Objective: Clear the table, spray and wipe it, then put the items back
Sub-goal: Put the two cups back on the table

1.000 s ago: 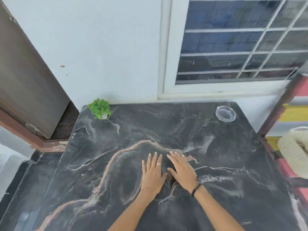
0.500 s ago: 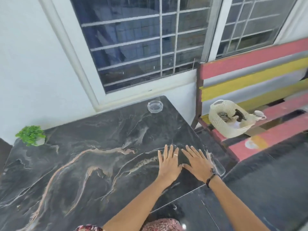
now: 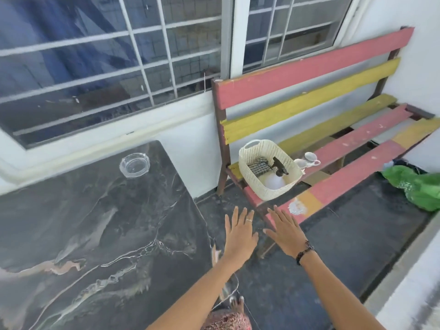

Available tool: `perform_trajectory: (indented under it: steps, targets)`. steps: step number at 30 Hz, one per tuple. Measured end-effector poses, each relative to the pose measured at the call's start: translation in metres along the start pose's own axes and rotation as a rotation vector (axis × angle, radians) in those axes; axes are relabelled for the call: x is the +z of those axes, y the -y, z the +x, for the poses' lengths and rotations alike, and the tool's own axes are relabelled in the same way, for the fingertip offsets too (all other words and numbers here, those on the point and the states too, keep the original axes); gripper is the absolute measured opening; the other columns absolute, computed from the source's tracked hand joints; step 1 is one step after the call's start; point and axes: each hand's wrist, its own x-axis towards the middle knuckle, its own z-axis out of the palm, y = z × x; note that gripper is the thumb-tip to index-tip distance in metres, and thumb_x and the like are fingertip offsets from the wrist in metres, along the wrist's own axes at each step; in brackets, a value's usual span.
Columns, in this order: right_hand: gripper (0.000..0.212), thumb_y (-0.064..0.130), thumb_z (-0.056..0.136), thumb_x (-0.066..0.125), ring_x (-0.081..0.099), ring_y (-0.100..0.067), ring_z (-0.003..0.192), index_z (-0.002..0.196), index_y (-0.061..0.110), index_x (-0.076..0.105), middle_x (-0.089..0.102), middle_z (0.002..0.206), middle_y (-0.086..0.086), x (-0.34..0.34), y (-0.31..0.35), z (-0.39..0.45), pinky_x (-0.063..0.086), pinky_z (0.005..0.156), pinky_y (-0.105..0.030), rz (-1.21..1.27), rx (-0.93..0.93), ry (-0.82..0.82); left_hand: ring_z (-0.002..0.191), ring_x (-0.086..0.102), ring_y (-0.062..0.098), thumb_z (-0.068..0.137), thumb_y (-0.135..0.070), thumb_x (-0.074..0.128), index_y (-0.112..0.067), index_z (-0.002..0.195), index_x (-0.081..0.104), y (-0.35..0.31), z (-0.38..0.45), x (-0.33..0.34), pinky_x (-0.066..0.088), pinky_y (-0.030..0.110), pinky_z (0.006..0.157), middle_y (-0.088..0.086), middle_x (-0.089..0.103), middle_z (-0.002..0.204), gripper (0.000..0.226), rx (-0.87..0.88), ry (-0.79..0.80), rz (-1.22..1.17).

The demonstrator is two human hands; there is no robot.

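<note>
The black marble table (image 3: pixel 95 234) fills the lower left. A clear glass ashtray (image 3: pixel 134 165) stands near its far right corner. My left hand (image 3: pixel 240 235) and my right hand (image 3: pixel 285 231) hover flat with fingers spread, past the table's right edge and above the dark floor, holding nothing. On the red and yellow bench (image 3: pixel 345 148) to the right stands a cream woven basket (image 3: pixel 269 169). Inside it lie a spray bottle with a dark trigger head (image 3: pixel 278 171) and a checked cloth (image 3: pixel 259 166).
A white cup (image 3: pixel 308 160) sits on the bench beside the basket. A green plastic bag (image 3: pixel 419 186) lies on the floor at far right. A barred window (image 3: pixel 107 55) runs behind the table. A low white ledge (image 3: pixel 409 282) borders the floor on the right.
The view has swung right, off the table toward the bench. Both hands have lifted off the tabletop and moved right past its edge. The small green plant is out of view.
</note>
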Motion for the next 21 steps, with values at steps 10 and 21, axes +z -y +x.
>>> perform_trajectory:
  steps: [10, 21]
  targets:
    - [0.067, 0.037, 0.092, 0.051, 0.016, -0.026, 0.143, 0.147, 0.017, 0.019, 0.016, 0.157, -0.007, -0.070, -0.140, 0.103, 0.018, 0.115, -0.040, 0.309, 0.175, -0.017, 0.135, 0.034, 0.022, 0.093, -0.022, 0.048, -0.009, 0.140, 0.034, -0.102, 0.127, 0.020, 0.027, 0.035, 0.111, 0.008, 0.039, 0.144, 0.050, -0.027, 0.136, -0.346]
    - [0.053, 0.028, 0.094, 0.051, 0.043, -0.034, 0.127, 0.138, 0.003, 0.036, 0.044, 0.140, -0.020, -0.108, -0.324, 0.279, 0.035, 0.095, -0.036, 0.611, 0.418, 0.123, 0.118, 0.052, 0.019, 0.092, -0.024, 0.049, -0.011, 0.129, 0.049, -0.210, 0.322, 0.090, 0.037, 0.018, 0.085, 0.004, 0.054, 0.129, 0.038, -0.503, 0.310, -0.862]
